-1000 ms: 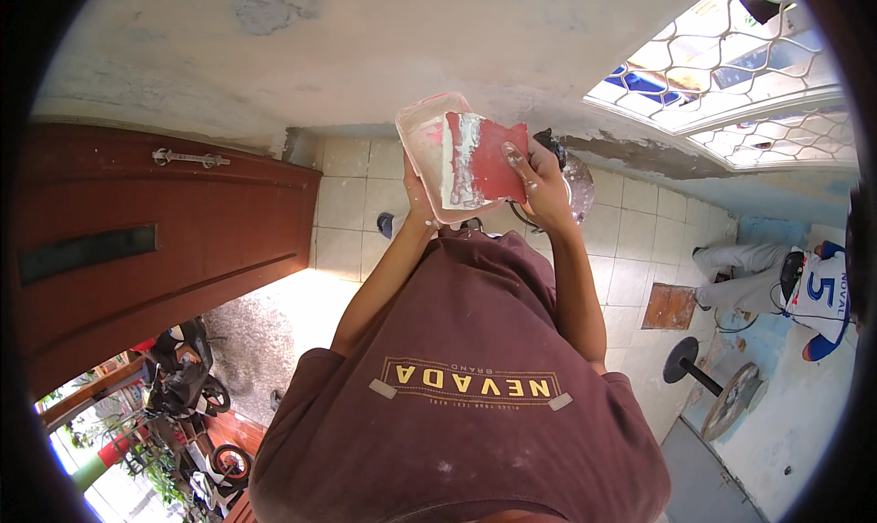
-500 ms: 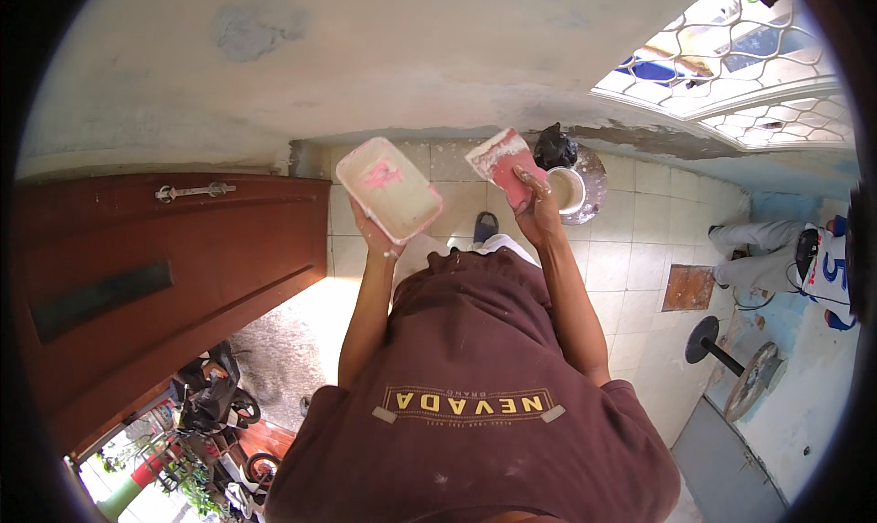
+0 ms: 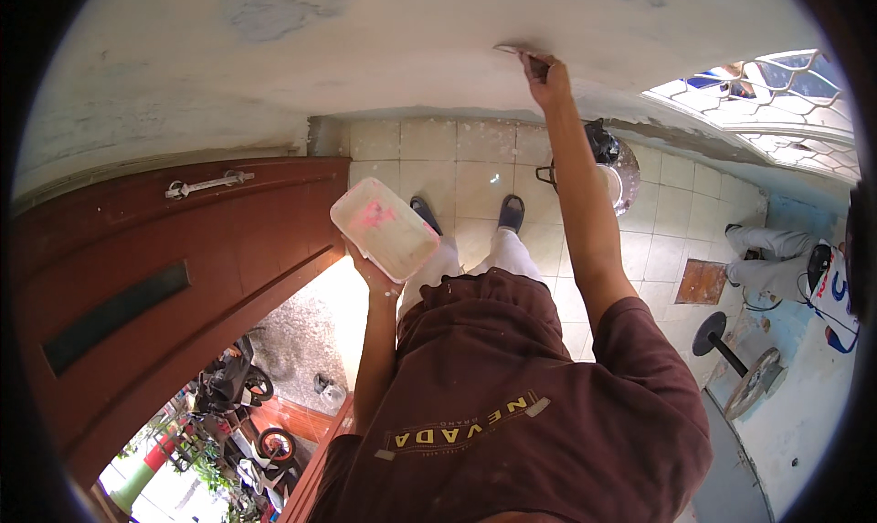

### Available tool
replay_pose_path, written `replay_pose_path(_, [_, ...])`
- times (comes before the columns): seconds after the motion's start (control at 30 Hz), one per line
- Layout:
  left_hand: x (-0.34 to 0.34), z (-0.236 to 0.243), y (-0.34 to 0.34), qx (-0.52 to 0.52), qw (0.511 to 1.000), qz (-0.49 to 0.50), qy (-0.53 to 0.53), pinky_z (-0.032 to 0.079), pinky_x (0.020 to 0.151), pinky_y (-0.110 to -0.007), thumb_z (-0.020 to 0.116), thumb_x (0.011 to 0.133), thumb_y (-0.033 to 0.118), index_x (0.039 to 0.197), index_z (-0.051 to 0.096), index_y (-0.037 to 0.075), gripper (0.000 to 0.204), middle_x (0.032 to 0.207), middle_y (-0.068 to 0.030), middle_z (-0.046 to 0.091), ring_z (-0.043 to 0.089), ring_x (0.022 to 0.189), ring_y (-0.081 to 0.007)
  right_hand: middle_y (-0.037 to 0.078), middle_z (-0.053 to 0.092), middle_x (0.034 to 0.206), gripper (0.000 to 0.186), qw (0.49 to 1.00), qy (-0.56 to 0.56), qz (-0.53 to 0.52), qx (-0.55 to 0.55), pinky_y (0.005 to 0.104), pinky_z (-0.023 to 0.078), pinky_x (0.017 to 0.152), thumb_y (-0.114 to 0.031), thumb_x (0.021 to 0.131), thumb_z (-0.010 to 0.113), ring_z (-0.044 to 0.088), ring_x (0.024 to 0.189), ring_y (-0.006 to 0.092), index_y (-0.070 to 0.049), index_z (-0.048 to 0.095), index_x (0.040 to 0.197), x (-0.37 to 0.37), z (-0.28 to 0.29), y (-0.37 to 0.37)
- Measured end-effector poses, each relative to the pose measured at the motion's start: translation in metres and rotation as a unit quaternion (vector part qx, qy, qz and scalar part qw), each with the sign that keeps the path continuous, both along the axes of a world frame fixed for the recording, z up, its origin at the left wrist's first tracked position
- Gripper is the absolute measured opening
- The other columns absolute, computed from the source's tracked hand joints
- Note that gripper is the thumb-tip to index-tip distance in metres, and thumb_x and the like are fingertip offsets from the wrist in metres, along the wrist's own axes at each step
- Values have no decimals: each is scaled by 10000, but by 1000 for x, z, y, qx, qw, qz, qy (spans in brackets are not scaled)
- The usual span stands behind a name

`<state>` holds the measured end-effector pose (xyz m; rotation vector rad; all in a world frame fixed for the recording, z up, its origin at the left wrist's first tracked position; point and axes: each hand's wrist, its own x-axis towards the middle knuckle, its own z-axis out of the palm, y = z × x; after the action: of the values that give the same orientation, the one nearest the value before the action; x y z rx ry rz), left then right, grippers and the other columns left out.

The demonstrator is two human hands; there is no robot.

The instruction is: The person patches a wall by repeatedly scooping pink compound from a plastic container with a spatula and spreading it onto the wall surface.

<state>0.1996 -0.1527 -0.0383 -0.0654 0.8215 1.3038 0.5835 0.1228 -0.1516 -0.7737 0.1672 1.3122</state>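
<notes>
My left hand (image 3: 367, 265) grips a rectangular plastic tub (image 3: 393, 235) with pale inside and a pink smear, held out at waist height. My right arm stretches up to the plastered wall (image 3: 411, 39), where my right hand (image 3: 548, 80) is closed on a flat scraper (image 3: 516, 50). The scraper shows nearly edge-on, against or very close to the wall surface; whether filler is on it is hidden.
An open wooden door (image 3: 128, 249) stands on the left, with motorbikes (image 3: 228, 386) beyond. At right are a barred window (image 3: 749, 84), a bucket (image 3: 610, 180) with a black bag (image 3: 598, 137), another person's legs (image 3: 767, 272) and a black pedestal (image 3: 711, 331) on the tiled floor (image 3: 457, 167).
My right hand has moved away from the tub and up to the wall with the scraper. The tub in my left hand has come lower and further left.
</notes>
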Motion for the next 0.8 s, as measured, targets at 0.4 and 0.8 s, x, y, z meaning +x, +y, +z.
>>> replay_pose_path(0.4, [-51, -20, 22, 17, 998, 13, 51, 501, 1010, -589, 454, 953, 655, 1462, 444, 191, 689, 1381, -58, 550, 568, 1245, -336, 250, 690, 1110, 343, 975, -184, 57, -108, 398, 565, 976, -119, 991, 372, 678, 1035, 332, 112, 622, 1028, -33, 7, -67])
replay_pose_path(0.8, [-76, -27, 39, 18, 998, -9, 56, 517, 991, -587, 446, 954, 645, 1463, 442, 184, 688, 1381, -70, 556, 582, 1234, -337, 240, 660, 1148, 305, 986, -164, -12, 28, 426, 562, 995, -106, 1009, 382, 657, 1096, 338, 117, 579, 1077, -55, 76, -51])
